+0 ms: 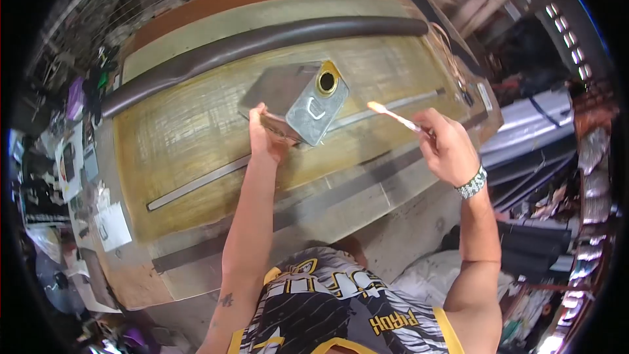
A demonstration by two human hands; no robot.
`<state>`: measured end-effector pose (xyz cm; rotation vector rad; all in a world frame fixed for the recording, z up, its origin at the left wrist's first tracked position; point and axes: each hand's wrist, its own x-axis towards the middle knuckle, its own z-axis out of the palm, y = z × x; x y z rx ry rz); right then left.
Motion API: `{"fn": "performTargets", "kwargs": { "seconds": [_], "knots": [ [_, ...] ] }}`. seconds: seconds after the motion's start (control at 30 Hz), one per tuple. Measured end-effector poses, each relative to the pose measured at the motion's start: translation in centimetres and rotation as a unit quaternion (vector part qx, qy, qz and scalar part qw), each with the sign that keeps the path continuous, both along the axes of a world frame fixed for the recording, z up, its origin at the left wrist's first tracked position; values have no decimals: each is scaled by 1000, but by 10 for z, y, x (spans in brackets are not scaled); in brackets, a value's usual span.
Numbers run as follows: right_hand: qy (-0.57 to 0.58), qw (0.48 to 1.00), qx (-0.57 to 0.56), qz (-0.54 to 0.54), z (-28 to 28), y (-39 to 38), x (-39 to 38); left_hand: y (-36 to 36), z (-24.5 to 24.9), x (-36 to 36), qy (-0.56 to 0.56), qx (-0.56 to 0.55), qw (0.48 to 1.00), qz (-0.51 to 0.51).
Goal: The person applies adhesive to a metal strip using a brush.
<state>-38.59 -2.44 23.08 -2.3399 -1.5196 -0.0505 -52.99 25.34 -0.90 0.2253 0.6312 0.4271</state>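
A rectangular metal can (pixel 283 95) is tilted above the table, its round open spout and small handle facing right. My left hand (pixel 267 136) grips it from below at its near edge. My right hand (pixel 449 147), with a patterned band at the wrist, is closed around a thin brush (pixel 395 116). The brush points left toward the can, apart from it, and its tip is orange-yellow. Below the can, a long flat metal strip (pixel 203 182) lies diagonally across the yellow-stained surface (pixel 190 137).
A dark roll (pixel 262 40) runs along the table's far side. White paper (pixel 113 226) lies at the left edge, and cords (pixel 452 59) hang over the right corner. Wrapped rolls (pixel 534 121) stand beyond the table's right side.
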Motion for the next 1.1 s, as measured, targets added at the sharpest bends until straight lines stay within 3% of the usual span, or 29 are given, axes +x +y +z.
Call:
{"fn": "performTargets", "kwargs": {
  "seconds": [0.1,0.23,0.33,0.53,0.73,0.83,0.97,1.1],
  "knots": [
    [-42,998,-24,43,-6,-8,-2,-10,36,-6,-57,155,986,11],
    [-84,995,-59,16,-12,-2,-2,-16,75,-4,-77,222,969,80],
    [-120,991,-56,-4,-17,7,-4,-8,75,-6,-71,272,957,75],
    [-148,988,-30,-22,-58,44,-7,-5,69,-14,43,343,934,93],
    [-145,989,26,-25,-134,82,10,-7,76,5,184,451,860,154],
    [-138,989,37,-39,-160,95,14,-9,86,12,179,433,874,130],
    [-118,990,18,-68,-186,117,12,-20,93,27,309,459,810,194],
    [-71,996,24,-52,-204,123,16,-19,93,28,350,513,761,189]
  ]
}}
